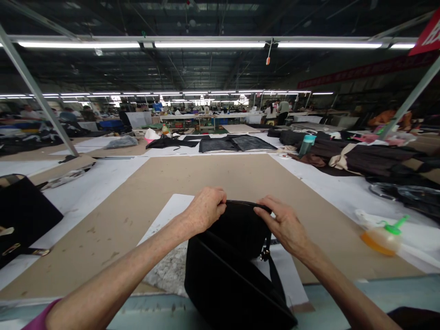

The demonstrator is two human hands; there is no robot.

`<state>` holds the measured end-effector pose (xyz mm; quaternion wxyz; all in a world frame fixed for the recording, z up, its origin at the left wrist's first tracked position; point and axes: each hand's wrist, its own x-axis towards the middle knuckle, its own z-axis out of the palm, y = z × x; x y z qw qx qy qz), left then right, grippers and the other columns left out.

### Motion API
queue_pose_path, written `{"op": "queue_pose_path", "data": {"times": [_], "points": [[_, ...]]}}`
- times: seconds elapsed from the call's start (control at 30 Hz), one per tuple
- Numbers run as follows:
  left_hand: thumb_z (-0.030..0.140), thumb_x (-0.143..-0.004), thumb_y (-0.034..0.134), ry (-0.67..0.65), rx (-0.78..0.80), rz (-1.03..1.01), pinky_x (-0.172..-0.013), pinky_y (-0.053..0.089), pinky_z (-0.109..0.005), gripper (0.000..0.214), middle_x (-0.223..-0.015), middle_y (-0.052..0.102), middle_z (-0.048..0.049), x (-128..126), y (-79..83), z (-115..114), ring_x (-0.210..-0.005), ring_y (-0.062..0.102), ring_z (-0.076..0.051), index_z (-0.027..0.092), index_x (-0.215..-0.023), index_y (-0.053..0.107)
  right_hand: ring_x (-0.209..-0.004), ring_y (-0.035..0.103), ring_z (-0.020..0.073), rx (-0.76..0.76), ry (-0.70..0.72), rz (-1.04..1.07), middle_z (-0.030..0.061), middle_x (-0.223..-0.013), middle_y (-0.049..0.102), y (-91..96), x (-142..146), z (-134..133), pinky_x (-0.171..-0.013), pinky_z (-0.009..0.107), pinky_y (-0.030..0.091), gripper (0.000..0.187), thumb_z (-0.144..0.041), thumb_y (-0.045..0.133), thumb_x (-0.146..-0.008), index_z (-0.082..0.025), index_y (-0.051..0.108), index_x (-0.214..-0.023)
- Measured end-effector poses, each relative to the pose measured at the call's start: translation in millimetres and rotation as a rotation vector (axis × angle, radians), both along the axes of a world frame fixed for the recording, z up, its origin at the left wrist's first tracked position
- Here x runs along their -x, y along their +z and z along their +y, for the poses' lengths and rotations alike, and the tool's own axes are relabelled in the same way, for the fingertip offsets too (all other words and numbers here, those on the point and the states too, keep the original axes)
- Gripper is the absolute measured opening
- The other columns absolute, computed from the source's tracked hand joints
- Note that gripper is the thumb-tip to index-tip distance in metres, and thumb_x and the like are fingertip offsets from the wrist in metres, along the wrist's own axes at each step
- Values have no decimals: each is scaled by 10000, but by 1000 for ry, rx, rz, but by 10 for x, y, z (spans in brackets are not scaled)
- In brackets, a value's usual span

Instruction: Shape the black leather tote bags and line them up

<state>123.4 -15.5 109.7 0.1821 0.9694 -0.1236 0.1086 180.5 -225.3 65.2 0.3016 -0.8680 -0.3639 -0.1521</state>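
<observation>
A black bag stands at the near edge of the table, on a white sheet. My left hand is closed in a pinch on the bag's top rim at the left. My right hand grips the same rim at the right, fingers curled over the edge. A black strap with a metal clasp hangs down the bag's right side.
The brown board covers the table ahead. A squeeze bottle with a green cap lies at the right. Another black bag sits at the left. Dark cut pieces and folded dark fabric lie farther back. People work in the distance.
</observation>
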Motion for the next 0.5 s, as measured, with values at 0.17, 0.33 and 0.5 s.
{"op": "queue_pose_path", "data": {"times": [0.17,0.33,0.5], "points": [[96,-683,441,31,-19,-8,-562,353,-197,143,-679,553,1,-12,8,-22,-598,491,-97,150,-589,535,-823,521,156,77,3,-140,37,-887,563,-59,-39,2,-746,273,407,259,-331,370,-878,-220,555,-1022],[95,-676,453,27,-24,-39,-567,350,-198,143,-672,559,0,-32,-23,-16,-599,490,-99,151,-591,553,-802,523,166,146,-18,-252,37,-834,572,-69,-79,11,-717,279,418,267,-377,389,-868,-211,583,-946],[108,-679,452,32,-21,-55,-554,336,-200,138,-668,559,0,-47,-54,-4,-584,486,-97,152,-592,550,-803,519,165,164,-43,-274,32,-821,575,-60,-97,46,-716,273,411,258,-375,397,-866,-214,589,-928]]}}
